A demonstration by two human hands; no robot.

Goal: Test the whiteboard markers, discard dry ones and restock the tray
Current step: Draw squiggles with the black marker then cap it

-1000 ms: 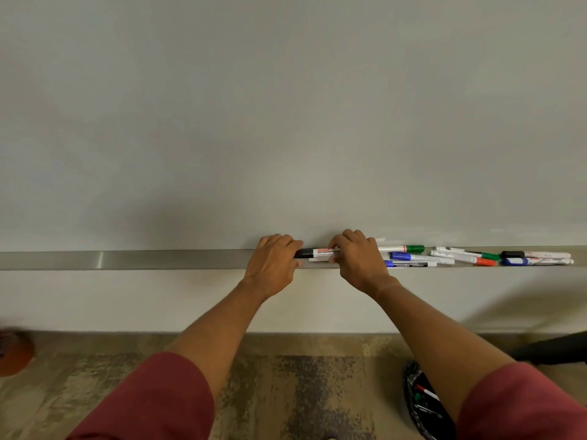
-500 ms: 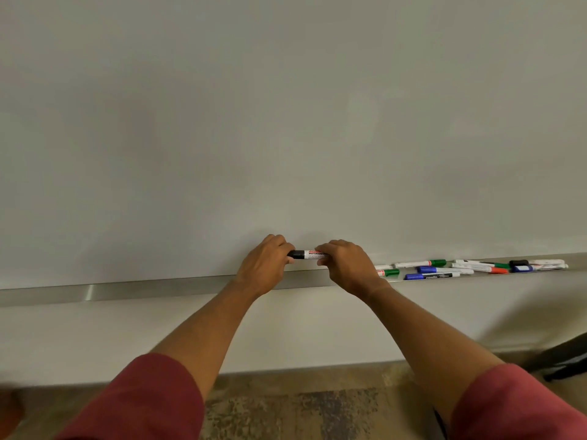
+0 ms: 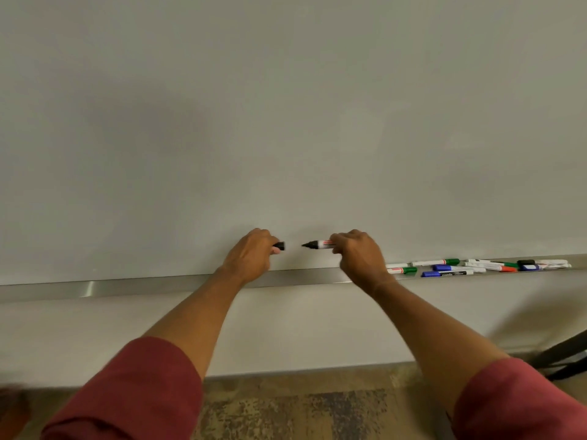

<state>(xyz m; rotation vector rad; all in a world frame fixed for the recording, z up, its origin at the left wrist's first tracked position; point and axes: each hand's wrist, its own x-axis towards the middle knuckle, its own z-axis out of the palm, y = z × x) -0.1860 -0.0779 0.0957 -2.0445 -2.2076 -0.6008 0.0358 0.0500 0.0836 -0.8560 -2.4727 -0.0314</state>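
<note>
Two hands raised before the whiteboard (image 3: 286, 106), just above its metal tray (image 3: 143, 285). The left hand (image 3: 252, 254) has its fingers curled round a black cap (image 3: 280, 246), of which only the end shows past the fingers. The right hand (image 3: 357, 254) pinches the barrel of an uncapped black marker (image 3: 317, 244), held level with its dark tip pointing toward 9 o'clock, straight at the cap. Cap and tip are apart, a short gap between them; neither touches the board as far as can be seen. The tray runs across the wall from 9 to 3 o'clock. Its right end, at 3 o'clock from the right hand, holds a loose row of markers: a green-capped marker (image 3: 403, 270) nearest the wrist, a blue-capped marker (image 3: 448, 274) beside it, and farther along a red-ended marker (image 3: 490, 266) and a dark-capped one (image 3: 540, 264), several overlapping. Both forearms emerge from rolled red sleeves (image 3: 133, 398). Patterned carpet (image 3: 286, 414) lies below the wall.
</note>
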